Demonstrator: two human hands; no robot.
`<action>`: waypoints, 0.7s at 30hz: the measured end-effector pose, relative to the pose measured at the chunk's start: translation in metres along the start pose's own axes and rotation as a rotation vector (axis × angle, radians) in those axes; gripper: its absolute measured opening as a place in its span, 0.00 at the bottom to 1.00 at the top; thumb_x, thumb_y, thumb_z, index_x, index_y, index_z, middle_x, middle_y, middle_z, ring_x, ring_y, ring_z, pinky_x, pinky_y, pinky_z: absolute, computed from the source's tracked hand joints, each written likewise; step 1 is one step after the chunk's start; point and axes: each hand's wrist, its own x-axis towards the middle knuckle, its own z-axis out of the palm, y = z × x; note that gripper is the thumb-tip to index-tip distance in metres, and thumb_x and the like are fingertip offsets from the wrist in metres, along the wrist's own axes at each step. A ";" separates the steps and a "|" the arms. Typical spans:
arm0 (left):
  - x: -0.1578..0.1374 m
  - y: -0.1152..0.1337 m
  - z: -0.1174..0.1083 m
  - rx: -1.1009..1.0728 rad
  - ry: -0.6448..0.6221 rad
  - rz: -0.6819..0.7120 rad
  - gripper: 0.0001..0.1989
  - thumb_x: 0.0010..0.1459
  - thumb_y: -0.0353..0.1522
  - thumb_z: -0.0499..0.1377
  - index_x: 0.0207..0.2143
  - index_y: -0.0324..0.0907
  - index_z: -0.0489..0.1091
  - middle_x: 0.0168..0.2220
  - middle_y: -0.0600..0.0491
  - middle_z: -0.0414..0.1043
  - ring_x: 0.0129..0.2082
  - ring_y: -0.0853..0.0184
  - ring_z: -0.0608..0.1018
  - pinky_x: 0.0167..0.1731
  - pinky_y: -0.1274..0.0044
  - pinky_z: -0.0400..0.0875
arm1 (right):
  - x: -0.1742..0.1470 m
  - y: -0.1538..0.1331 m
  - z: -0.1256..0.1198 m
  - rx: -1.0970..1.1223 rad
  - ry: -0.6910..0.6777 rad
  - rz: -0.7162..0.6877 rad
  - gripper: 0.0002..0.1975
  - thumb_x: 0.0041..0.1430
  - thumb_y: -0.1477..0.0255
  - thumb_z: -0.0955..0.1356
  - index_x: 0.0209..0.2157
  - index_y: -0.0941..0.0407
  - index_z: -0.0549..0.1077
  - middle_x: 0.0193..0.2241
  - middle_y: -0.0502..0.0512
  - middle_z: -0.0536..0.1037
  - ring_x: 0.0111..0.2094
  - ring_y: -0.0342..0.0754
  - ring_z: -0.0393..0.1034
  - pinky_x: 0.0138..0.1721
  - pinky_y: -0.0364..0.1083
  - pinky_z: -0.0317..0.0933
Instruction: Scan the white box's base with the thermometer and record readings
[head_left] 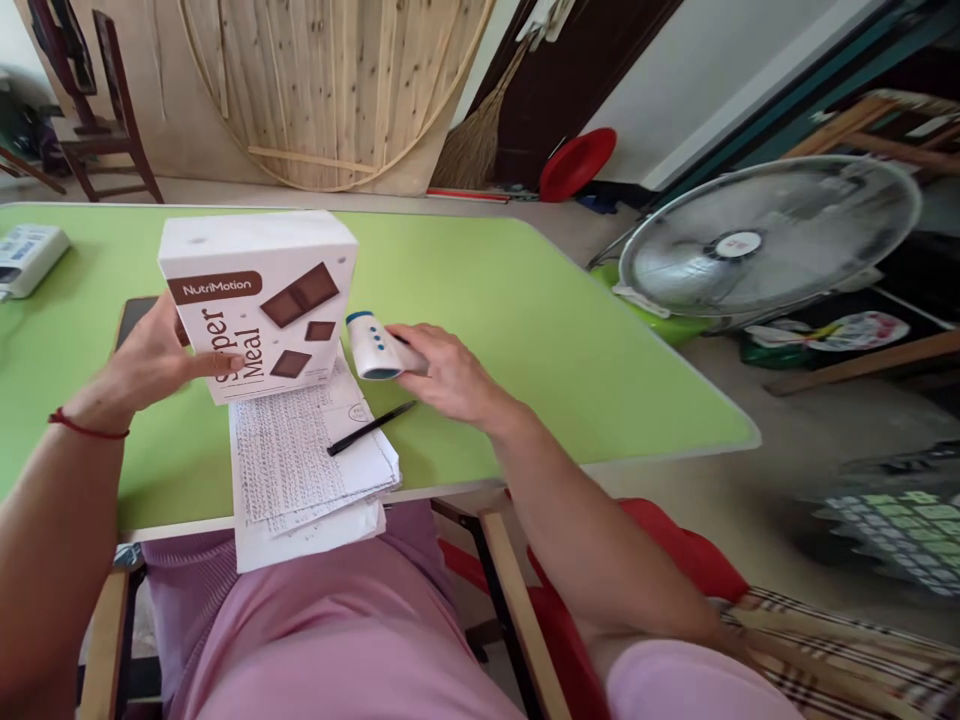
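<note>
My left hand (161, 360) grips a white and brown NutriMotion Super Meal box (300, 345) by its left side, thumb across the front. The box is held upright over the far end of a stack of handwritten papers (292, 470). To the right of the box, my right hand (454, 375) is wrapped round a white handheld device (375, 345) with blue dots and a blue rim, resembling an infrared thermometer. Its head points left toward the box, a small gap apart. A black pen (371, 428) lies across the papers, its tip end reaching over the table.
The green table (480, 270) spreads in front of me. A white device (31, 258) sits at its far left, and a dark flat object (135, 318) lies partly behind my left hand. A large fan (765, 240) stands beyond the right edge. Chair armrests (517, 610) flank me.
</note>
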 end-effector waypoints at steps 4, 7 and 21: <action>0.002 0.000 0.002 0.093 0.061 -0.010 0.37 0.45 0.39 0.71 0.56 0.38 0.64 0.52 0.45 0.73 0.46 0.57 0.76 0.46 0.70 0.72 | 0.010 0.015 0.022 -0.100 -0.141 -0.031 0.24 0.51 0.76 0.65 0.52 0.56 0.71 0.40 0.60 0.78 0.41 0.58 0.71 0.46 0.58 0.64; 0.003 -0.002 0.003 0.149 0.066 0.004 0.41 0.47 0.39 0.70 0.60 0.38 0.59 0.56 0.43 0.69 0.47 0.57 0.75 0.48 0.68 0.70 | 0.010 0.014 0.024 -0.122 -0.155 -0.041 0.25 0.52 0.74 0.65 0.53 0.56 0.70 0.41 0.59 0.78 0.42 0.57 0.71 0.47 0.57 0.63; -0.002 0.000 -0.007 0.519 -0.208 0.079 0.34 0.60 0.40 0.60 0.63 0.36 0.53 0.56 0.44 0.68 0.50 0.62 0.70 0.51 0.71 0.65 | -0.016 -0.007 -0.001 -0.138 0.008 -0.289 0.08 0.59 0.75 0.67 0.39 0.56 0.77 0.33 0.58 0.77 0.36 0.53 0.71 0.40 0.54 0.65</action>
